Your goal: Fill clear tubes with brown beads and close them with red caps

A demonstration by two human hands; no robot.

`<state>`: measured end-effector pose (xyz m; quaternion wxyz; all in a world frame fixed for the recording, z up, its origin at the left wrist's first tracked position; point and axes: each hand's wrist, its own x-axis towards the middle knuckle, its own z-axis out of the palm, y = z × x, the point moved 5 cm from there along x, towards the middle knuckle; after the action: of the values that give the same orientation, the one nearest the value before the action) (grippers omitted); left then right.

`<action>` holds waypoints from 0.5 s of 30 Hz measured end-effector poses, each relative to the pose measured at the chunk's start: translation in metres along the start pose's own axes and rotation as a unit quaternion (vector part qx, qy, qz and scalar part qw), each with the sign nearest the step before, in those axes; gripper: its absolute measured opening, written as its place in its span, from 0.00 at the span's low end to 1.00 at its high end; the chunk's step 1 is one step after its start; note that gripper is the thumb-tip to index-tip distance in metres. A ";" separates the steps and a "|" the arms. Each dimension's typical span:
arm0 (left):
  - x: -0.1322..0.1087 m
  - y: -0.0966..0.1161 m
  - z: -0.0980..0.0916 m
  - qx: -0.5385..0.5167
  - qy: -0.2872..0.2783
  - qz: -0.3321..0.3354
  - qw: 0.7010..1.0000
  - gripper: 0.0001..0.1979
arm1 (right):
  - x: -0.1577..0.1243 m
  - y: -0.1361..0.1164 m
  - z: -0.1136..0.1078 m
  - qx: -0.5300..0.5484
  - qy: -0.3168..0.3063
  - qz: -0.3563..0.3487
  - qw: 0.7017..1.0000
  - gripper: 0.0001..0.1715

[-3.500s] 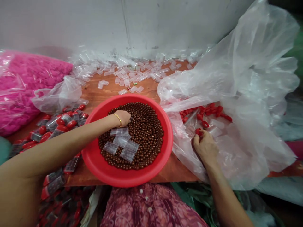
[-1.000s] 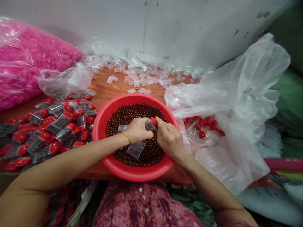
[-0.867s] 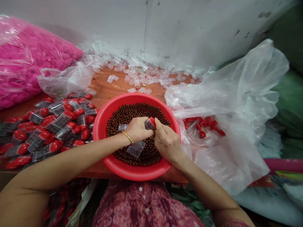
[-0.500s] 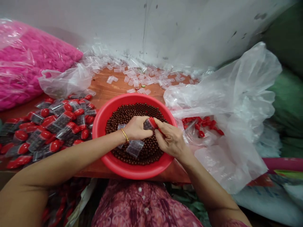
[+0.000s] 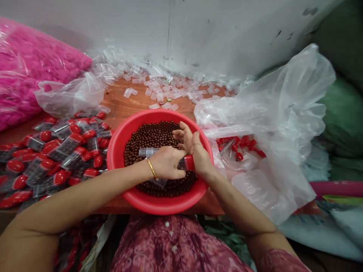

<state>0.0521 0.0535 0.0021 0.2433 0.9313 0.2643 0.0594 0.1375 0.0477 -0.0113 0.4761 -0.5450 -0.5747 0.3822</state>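
My left hand (image 5: 168, 162), with a gold bangle at the wrist, is closed around a small clear box with a red cap (image 5: 188, 162); dark beads show inside it. Against the red cap rests the palm of my right hand (image 5: 198, 151), its fingers apart and extended. Both hands are over a red basin (image 5: 166, 208) that holds many round brown beads (image 5: 153, 134). On the beads lie clear plastic boxes (image 5: 147, 152), partly hidden by my left hand and wrist.
Filled red-capped boxes (image 5: 70, 143) are heaped left of the basin. Behind lie loose clear boxes (image 5: 161, 90) along the wall. A bag of pink pieces (image 5: 36, 68) stands at the back left. On the right, a clear plastic bag (image 5: 272, 102) spreads beside red caps (image 5: 244, 145).
My right hand has gone from pinching at the red cap to pressing its palm against it with fingers opened. The box has turned to lie more level in my left hand.
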 end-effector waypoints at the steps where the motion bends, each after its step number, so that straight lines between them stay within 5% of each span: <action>1: -0.002 0.001 0.001 0.012 -0.008 0.004 1.000 0.11 | 0.000 0.001 0.002 -0.005 -0.015 0.009 1.000 0.37; 10: -0.003 -0.004 -0.009 0.086 0.026 0.014 0.996 0.09 | -0.001 -0.022 0.012 -0.071 -0.003 -0.080 0.994 0.34; 12: -0.011 -0.008 -0.025 0.087 0.063 0.013 0.994 0.06 | -0.003 -0.027 -0.006 -0.059 0.034 -0.104 0.992 0.39; 15: -0.044 -0.036 -0.065 0.074 0.152 -0.065 0.983 0.08 | -0.016 -0.017 -0.072 -0.154 0.163 -0.119 0.967 0.36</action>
<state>-0.0175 0.0846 0.0419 0.1340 0.9077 0.3618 0.1650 0.2020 0.0243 0.0211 0.5161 -0.5943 -0.6017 0.1358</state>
